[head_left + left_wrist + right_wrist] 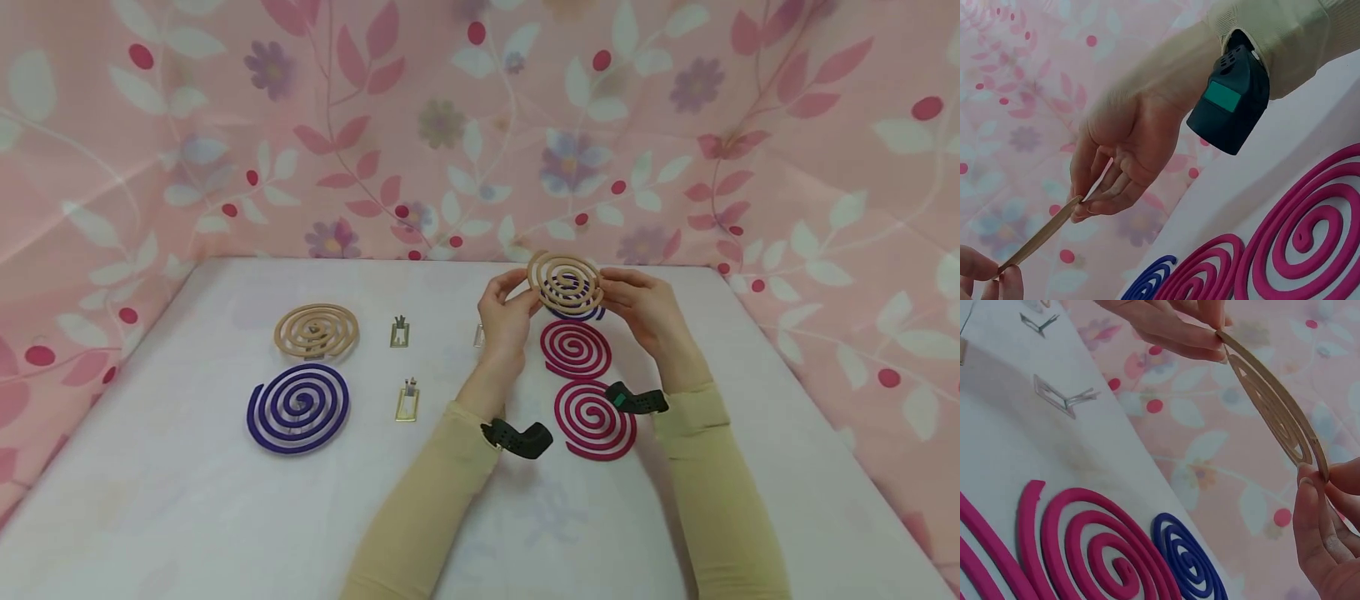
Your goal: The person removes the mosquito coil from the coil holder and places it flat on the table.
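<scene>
1. I see a white tabletop with a pink floral cloth hung behind and along both sides of it.
2. On the left, a tan spiral coil lies on the far side, and a purple spiral coil lies just near of it.
3. Right of those two, I count two small metal stands, one far and one near, well apart from each other.
4. A third metal stand shows only partly, further right.
5. On the right, a magenta spiral coil lies flat, and a second magenta spiral coil lies just near of it.
6. At the far end of that column I make out a partly hidden dark blue coil.
</scene>
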Available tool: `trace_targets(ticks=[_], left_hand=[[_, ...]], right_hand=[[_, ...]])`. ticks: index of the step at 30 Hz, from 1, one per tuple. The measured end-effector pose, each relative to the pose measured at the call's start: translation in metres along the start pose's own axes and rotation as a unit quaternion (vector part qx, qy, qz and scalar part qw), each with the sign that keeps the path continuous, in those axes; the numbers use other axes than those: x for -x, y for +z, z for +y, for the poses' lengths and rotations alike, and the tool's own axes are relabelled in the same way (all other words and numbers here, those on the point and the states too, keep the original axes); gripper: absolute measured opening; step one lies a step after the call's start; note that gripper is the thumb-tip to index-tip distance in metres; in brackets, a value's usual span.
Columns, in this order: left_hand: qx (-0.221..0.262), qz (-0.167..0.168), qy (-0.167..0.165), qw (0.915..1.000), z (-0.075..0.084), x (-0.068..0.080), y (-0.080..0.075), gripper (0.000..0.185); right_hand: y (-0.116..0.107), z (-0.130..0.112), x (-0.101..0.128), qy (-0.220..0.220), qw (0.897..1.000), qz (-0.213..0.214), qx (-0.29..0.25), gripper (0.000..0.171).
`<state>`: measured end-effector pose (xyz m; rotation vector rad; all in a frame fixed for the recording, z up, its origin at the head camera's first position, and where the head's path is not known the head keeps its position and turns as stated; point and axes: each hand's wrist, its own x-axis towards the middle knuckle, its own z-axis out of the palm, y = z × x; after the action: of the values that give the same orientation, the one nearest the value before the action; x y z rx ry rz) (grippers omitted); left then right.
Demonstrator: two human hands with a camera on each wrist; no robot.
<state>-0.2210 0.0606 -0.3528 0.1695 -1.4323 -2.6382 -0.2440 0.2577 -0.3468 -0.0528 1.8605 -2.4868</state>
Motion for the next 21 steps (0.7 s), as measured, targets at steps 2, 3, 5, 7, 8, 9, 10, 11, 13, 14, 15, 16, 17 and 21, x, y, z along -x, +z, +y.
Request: trace_targets(ticks=[2, 3, 5, 7, 8, 9, 10, 11, 13, 14, 15, 16, 17, 21], left_hand=[[0.0, 0.003, -0.001, 1.0, -0.005, -0.001, 0.005, 0.032], [0.0, 0.004, -0.002, 1.0, -0.008, -0.002, 0.007, 0.032], [0.005, 0.005, -0.005, 1.0, -0.014, -0.004, 0.012, 0.031], [0.02, 0.004, -0.007, 0.9998, -0.018, -0.005, 0.019, 0.03], [0.025, 0.005, -0.009, 0.9996, -0.02, -0.005, 0.022, 0.03], [0.031, 0.004, -0.011, 0.9994, -0.022, -0.005, 0.025, 0.029], [0.036, 0.002, -0.014, 0.9992, -0.024, -0.005, 0.028, 0.029], [0.041, -0.001, -0.017, 0.999, -0.026, -0.005, 0.03, 0.03], [0.043, -0.002, -0.023, 0.9988, -0.029, -0.006, 0.037, 0.03], [0.045, -0.006, -0.029, 0.9986, -0.031, -0.006, 0.039, 0.031], [0.044, -0.012, -0.034, 0.9984, -0.034, -0.007, 0.042, 0.031], [0.047, -0.019, -0.041, 0.9979, -0.036, -0.007, 0.045, 0.032], [0.051, -0.028, -0.05, 0.9971, -0.037, -0.007, 0.048, 0.032], [0.083, -0.061, -0.086, 0.991, -0.046, -0.009, 0.054, 0.033]], right_hand=[[-0.005, -0.002, 0.001, -0.003, 1.0, 0.008, -0.002, 0.033], [-0.008, -0.002, 0.001, -0.004, 1.0, 0.009, -0.009, 0.032], [-0.014, -0.003, 0.001, -0.005, 1.0, 0.01, -0.024, 0.029], [-0.02, -0.003, 0.001, -0.01, 0.999, 0.009, -0.043, 0.023], [-0.023, -0.002, 0.0, -0.012, 0.998, 0.009, -0.054, 0.021], [-0.026, -0.002, 0.0, -0.014, 0.998, 0.01, -0.062, 0.02], [-0.029, -0.002, 0.0, -0.016, 0.998, 0.011, -0.068, 0.02], [-0.033, -0.002, -0.001, -0.019, 0.997, 0.013, -0.071, 0.02], [-0.04, -0.003, -0.001, -0.02, 0.996, 0.019, -0.079, 0.02], [-0.044, -0.004, -0.002, -0.02, 0.996, 0.022, -0.087, 0.02], [-0.048, -0.005, -0.002, -0.022, 0.995, 0.026, -0.09, 0.02], [-0.052, -0.007, -0.002, -0.023, 0.995, 0.029, -0.095, 0.021], [-0.056, -0.008, -0.002, -0.024, 0.995, 0.038, -0.095, 0.02], [-0.069, -0.012, -0.001, -0.012, 0.992, 0.069, -0.109, 0.02]])
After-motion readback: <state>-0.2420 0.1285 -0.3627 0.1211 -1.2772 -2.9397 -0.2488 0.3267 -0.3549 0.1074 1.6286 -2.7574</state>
